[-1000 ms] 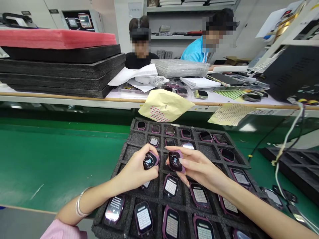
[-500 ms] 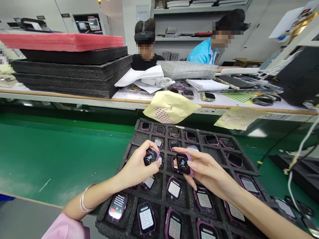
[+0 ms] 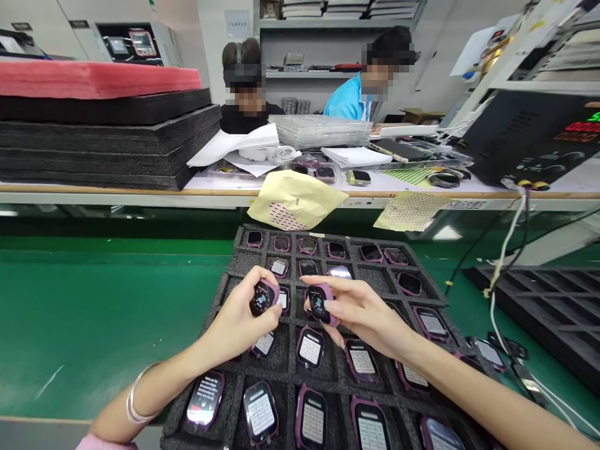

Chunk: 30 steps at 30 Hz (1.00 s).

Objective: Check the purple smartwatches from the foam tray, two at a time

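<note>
My left hand (image 3: 246, 312) grips a purple-edged smartwatch (image 3: 263, 298) between thumb and fingers, its dark screen showing a blue icon. A similar smartwatch (image 3: 319, 304) is pinched in my right hand (image 3: 363, 309), with the same kind of icon lit. Both are held apart from each other above a black foam tray (image 3: 241, 257). Several more purple smartwatches lie in the tray's compartments, such as one with a white table of text (image 3: 310, 347) and one with a dark screen (image 3: 336, 250). My forearms and hands hide some compartments.
Beyond the tray, a shelf edge (image 3: 210, 199) holds stacked black foam (image 3: 94, 150), papers, clear trays (image 3: 323, 131) and a black instrument (image 3: 529, 137). Yellow sheets (image 3: 295, 199) hang from it. Cables (image 3: 504, 269) and another foam tray (image 3: 539, 312) are at right. Two people sit behind.
The camera view has swung to the right, so everything appears shifted left and the black instrument's display has come into view. Both hands still hold their smartwatches over the tray.
</note>
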{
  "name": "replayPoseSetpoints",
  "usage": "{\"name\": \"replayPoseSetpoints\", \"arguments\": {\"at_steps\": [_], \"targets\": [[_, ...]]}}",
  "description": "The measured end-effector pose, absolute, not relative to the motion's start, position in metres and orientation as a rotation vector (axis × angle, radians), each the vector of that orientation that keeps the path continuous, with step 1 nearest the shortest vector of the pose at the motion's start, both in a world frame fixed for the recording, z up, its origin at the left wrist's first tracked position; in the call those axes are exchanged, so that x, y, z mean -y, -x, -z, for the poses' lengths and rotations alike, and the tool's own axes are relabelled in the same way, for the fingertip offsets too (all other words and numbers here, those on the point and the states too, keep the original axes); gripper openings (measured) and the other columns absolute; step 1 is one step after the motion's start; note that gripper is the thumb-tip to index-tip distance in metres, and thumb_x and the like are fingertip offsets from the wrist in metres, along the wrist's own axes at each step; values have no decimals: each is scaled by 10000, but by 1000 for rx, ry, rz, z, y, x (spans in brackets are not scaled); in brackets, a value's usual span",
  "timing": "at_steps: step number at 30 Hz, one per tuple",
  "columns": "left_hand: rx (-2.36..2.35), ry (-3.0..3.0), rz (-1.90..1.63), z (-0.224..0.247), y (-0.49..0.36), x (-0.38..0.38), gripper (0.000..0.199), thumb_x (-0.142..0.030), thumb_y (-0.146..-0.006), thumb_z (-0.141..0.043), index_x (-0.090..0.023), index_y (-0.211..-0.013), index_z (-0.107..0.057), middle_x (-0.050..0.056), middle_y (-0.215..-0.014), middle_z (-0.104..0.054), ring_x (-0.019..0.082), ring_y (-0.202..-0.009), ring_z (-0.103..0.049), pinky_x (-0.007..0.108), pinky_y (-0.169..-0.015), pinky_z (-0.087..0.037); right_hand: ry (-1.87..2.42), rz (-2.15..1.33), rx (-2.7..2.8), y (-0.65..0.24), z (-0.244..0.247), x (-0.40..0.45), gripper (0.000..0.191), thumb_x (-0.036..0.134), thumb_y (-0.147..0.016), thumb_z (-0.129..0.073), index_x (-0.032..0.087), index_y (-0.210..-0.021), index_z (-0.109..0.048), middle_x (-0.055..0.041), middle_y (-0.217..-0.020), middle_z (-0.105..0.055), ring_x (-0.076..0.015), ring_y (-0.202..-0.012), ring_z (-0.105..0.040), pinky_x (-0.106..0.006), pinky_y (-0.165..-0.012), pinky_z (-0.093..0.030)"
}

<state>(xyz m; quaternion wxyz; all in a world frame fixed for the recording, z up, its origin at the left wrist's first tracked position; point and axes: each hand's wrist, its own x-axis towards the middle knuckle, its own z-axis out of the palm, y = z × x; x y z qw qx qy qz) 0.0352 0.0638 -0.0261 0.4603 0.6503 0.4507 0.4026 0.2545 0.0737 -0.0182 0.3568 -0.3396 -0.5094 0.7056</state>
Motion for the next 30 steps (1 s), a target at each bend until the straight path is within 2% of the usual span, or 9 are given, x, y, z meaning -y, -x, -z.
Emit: {"name": "replayPoseSetpoints", "arguments": {"at_steps": [9, 15, 18, 21, 24, 27, 30], "targets": [[-1120, -1647, -1029, 26, -34, -64, 179, -72, -704, -532, -204, -808, -472, -71, -675, -445, 69, -539, -427, 187, -527, -352, 888, -1791, 1338, -255, 19, -74, 422, 259, -791, -699, 176, -1199, -634, -60, -864, -654, -74, -468, -550, -203, -405, -465], [-1099, -1421, -1013, 18, -30, -65, 163, -152, -791, -517, -227, -879, -403, -116, -542, -419, 43, -332, -354, 164, -349, -275, 916, -1751, 1347, -258, 16, -73, 487, 291, -785, -709, 187, -1249, -605, -10, -707, -593, -87, -459, -538, -211, -416, -443], [-1091, -1429, -1059, 17, -25, -66, 173, -109, -774, -529, -221, -834, -412, -126, -508, -390, 23, -321, -324, 146, -341, -249, 916, -1740, 1355, -260, 13, -72, 467, 294, -784, -711, 185, -1229, -620, -29, -741, -612, -86, -461, -534, -214, -423, -428], [-1075, -1400, -1118, 15, -18, -65, 168, -126, -795, -537, -224, -865, -419, -121, -515, -429, 25, -327, -357, 134, -337, -267, 897, -1724, 1355, -261, 10, -72, 433, 310, -779, -716, 186, -1187, -643, -58, -818, -641, -90, -471, -540, -222, -428, -432], [-1076, -1392, -1183, 14, -12, -65, 161, -133, -808, -535, -226, -872, -420, -120, -488, -455, 31, -311, -369, 125, -320, -267, 869, -1738, 1350, -262, 9, -71, 410, 298, -786, -712, 188, -1175, -647, -61, -815, -653, -94, -475, -551, -221, -438, -434], [-1075, -1390, -1130, 15, -13, -67, 152, -124, -817, -528, -221, -852, -416, -127, -450, -447, 24, -296, -363, 113, -327, -264, 861, -1775, 1340, -262, 10, -72, 404, 270, -812, -688, 186, -1202, -626, -78, -859, -670, -86, -483, -560, -212, -454, -442], [-986, -1343, -1001, 20, -21, -70, 186, -176, -821, -567, -216, -934, -424, -97, -527, -534, 38, -343, -449, 134, -374, -351, 845, -1841, 1298, -262, 11, -73, 457, 247, -846, -642, 205, -1290, -544, -107, -966, -677, -112, -536, -605, -236, -489, -485]]}}
